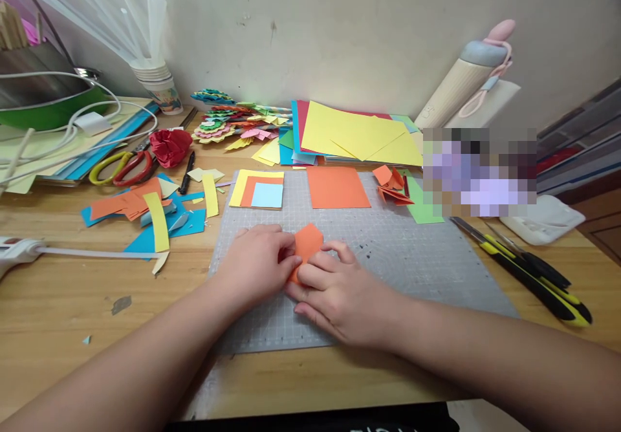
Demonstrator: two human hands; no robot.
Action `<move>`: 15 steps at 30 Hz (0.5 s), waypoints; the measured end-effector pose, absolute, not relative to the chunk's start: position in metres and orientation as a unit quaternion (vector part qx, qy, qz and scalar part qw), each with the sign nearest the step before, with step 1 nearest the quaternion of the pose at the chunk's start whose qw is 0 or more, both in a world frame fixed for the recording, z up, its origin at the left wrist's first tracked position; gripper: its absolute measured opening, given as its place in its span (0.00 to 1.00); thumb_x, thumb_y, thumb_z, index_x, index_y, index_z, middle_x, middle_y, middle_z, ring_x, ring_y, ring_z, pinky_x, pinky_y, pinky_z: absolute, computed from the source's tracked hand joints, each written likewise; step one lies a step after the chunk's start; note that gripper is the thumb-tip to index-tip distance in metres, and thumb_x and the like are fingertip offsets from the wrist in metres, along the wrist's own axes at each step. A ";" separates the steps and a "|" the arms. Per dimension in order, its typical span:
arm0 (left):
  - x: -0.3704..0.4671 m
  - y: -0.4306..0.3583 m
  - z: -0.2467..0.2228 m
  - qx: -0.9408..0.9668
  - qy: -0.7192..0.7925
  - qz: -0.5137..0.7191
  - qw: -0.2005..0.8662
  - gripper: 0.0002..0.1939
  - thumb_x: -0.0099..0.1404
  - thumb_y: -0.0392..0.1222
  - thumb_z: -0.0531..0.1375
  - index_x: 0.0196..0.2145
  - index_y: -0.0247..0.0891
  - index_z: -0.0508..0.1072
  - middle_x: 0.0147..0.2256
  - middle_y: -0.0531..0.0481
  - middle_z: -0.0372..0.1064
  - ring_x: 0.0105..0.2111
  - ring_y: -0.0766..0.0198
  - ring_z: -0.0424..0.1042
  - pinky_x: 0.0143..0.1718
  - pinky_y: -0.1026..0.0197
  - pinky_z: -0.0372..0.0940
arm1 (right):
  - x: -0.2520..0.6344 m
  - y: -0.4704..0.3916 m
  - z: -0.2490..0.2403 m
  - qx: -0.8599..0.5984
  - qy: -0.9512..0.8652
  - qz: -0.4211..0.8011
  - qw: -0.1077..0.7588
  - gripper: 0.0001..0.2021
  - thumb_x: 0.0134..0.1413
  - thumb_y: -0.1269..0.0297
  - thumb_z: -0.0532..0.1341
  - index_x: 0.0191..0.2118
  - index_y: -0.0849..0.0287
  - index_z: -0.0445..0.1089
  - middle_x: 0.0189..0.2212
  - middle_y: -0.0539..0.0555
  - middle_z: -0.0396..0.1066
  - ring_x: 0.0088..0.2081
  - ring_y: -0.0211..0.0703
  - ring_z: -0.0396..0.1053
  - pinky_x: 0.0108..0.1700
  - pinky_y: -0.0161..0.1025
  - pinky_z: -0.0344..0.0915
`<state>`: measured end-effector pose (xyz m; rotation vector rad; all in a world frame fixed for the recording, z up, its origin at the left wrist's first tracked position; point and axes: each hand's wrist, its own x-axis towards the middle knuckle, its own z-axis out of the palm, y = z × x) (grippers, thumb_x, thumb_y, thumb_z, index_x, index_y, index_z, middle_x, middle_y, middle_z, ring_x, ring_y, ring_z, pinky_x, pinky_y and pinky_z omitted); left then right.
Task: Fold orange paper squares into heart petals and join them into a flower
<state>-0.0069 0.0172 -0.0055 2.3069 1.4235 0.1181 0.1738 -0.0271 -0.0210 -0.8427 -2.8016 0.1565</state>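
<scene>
A small folded piece of orange paper (308, 240) lies low over the grey cutting mat (407, 257), between my two hands. With thumb and forefinger, my left hand (257, 257) pinches its left edge. My right hand (339, 290) grips it from the right, its curled fingers pressed on the lower part and partly covering it. Just behind, on the mat, are a flat orange square (338, 187) and a stack of yellow, orange and light-blue squares (266, 194). Some folded orange pieces (394, 185) sit farther right.
Paper scraps (130, 202) cover the left side, near scissors (123, 167) and a glue gun (19, 249). A yellow-black utility knife (533, 273) lies at right. Along the wall are paper flowers (218, 125), coloured sheets (361, 131), a cup of sticks (162, 89) and a bottle (458, 83).
</scene>
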 end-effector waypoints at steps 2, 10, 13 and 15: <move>-0.008 0.018 -0.005 0.824 0.520 0.044 0.220 0.05 0.56 0.40 0.55 0.23 0.41 0.65 0.26 0.53 0.69 0.29 0.59 0.66 0.29 0.59 0.53 | 0.166 -0.025 -0.019 -0.286 -0.951 0.051 0.102 0.15 0.66 0.60 0.49 0.48 0.58 0.70 0.39 0.54 0.69 0.41 0.47 0.58 0.51 0.49 0.44; -0.011 0.023 -0.004 0.813 0.530 0.044 0.236 0.01 0.53 0.39 0.55 0.25 0.41 0.64 0.26 0.54 0.70 0.25 0.61 0.65 0.26 0.60 0.51 | 0.147 -0.031 -0.016 -0.340 -0.936 0.054 0.078 0.16 0.65 0.56 0.50 0.47 0.55 0.72 0.40 0.56 0.67 0.42 0.51 0.58 0.48 0.50 0.46; -0.011 0.023 -0.003 0.816 0.524 0.049 0.237 0.06 0.56 0.44 0.56 0.26 0.41 0.63 0.27 0.53 0.70 0.26 0.61 0.65 0.27 0.60 0.51 | 0.159 -0.041 -0.015 -0.375 -0.922 0.060 0.072 0.17 0.66 0.57 0.49 0.51 0.54 0.70 0.37 0.56 0.67 0.39 0.50 0.59 0.47 0.51 0.46; -0.011 0.022 -0.003 0.819 0.519 0.051 0.239 0.09 0.57 0.48 0.57 0.26 0.41 0.63 0.28 0.53 0.70 0.27 0.61 0.65 0.27 0.60 0.51 | 0.172 -0.048 -0.013 -0.398 -0.911 0.072 0.076 0.16 0.66 0.59 0.49 0.52 0.52 0.70 0.34 0.54 0.66 0.38 0.48 0.59 0.47 0.51 0.46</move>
